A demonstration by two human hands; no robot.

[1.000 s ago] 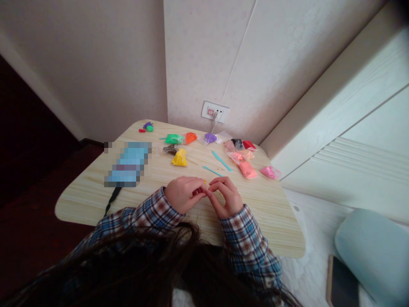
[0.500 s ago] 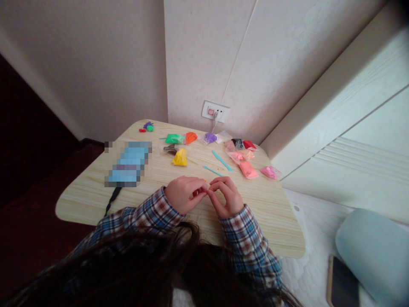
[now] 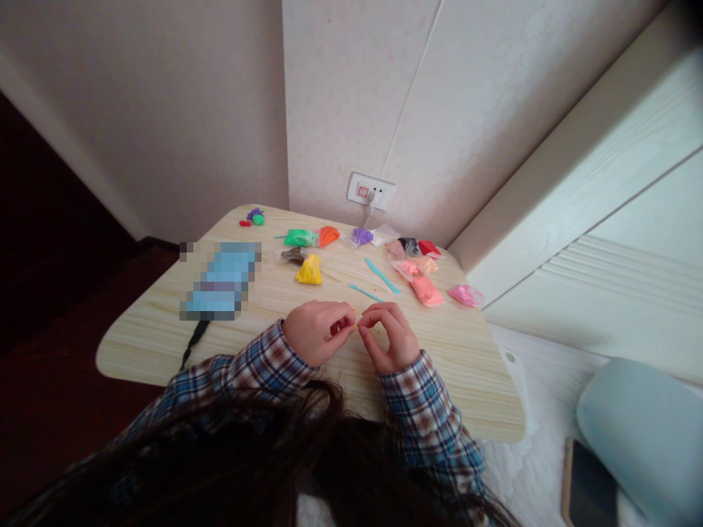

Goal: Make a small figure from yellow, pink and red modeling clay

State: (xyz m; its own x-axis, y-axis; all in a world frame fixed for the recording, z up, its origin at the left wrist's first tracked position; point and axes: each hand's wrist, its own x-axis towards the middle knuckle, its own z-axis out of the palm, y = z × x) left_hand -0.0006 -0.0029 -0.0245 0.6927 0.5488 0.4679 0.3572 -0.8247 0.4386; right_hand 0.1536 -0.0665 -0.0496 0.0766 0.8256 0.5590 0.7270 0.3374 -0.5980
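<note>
Pinching tiny yellow bit (image 3: 356, 326) between left hand (image 3: 321, 333) and right hand (image 3: 389, 338), just this side of thin tool (image 3: 365, 293).

Pale-grained desk (image 3: 477, 373) against a papered wall (image 3: 351, 88)

The desk has rounded corners, its far edge close to the faintly patterned, off-white wallpaper, which a slanting seam crosses. Low down sits a white wall socket (image 3: 359, 179) with a plug (image 3: 370, 197) in it. On the right stands white panelled furniture (image 3: 620, 219) with parallel grooves; below it spreads a white quilted surface (image 3: 508, 402) bearing a smooth, rounded pale blue object (image 3: 648, 432). A dark reddish-brown floor (image 3: 132, 311) shows at left. The light is soft, fading to near-black at the left edge.
</note>
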